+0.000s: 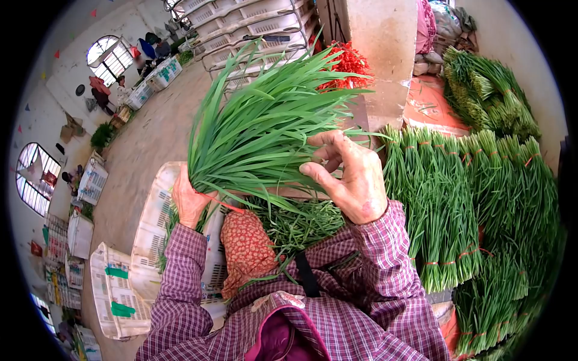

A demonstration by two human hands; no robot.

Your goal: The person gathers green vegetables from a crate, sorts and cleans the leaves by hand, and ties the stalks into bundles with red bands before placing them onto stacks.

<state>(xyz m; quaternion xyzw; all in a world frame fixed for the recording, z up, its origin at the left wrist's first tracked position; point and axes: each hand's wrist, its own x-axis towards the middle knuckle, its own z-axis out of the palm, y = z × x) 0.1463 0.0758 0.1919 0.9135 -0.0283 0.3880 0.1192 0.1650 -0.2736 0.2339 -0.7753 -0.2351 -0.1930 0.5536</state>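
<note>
My left hand (190, 197) is closed around the stem end of a large bunch of green chives (271, 114). The long leaves fan up and to the right in front of me. At the right edge of the bunch is my right hand (352, 174), its thumb and forefinger curved and apart next to the leaves. A red-orange strip (223, 202) runs from my left hand down to a red patterned cloth (244, 243) over my lap. Below the bunch lie loose green leaves (301, 222).
Tied chive bundles (430, 204) are laid out at my right, with another pile (490, 93) behind. White plastic crates (120, 289) stand at my left and a crate stack (247, 27) ahead. Red ties (346, 66) hang by a pillar (385, 48). People are in the far background.
</note>
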